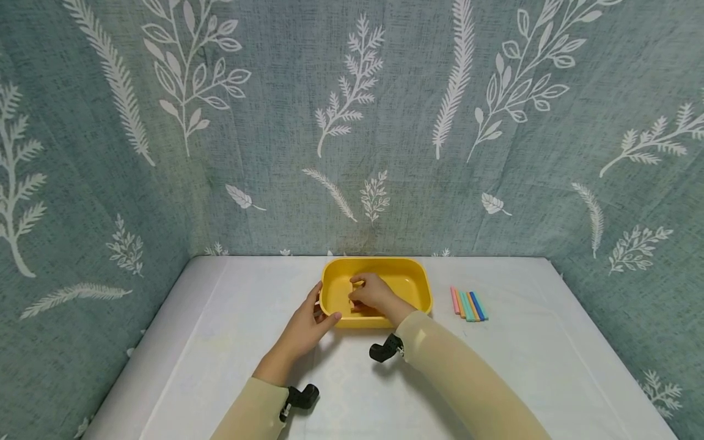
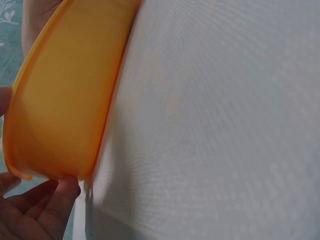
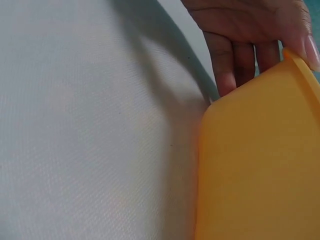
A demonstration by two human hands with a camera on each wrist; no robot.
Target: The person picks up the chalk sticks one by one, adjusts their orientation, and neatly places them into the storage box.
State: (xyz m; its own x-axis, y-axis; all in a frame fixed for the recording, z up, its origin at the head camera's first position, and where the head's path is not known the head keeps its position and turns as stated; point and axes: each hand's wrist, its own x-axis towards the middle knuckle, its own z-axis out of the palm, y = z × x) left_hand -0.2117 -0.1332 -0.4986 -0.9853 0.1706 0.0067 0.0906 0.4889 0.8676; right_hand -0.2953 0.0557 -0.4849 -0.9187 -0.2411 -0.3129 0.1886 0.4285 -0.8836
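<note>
Both forearms, in pale sleeves, reach forward and converge. The left hand (image 1: 305,324) lies ahead of its wrist, thumb hooked forward and fingers extended beside it. The right hand (image 1: 373,294) sits just beyond and right of the left, knuckles up, fingers curled downward.

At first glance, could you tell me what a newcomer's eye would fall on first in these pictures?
The bright yellow tub at the middle of the white table stands out first. The left hand holds its near left corner, while the right hand reaches inside it, fingers curled round something I cannot make out. Just right of the tub, a row of coloured chalk sticks lies on the table.
</note>
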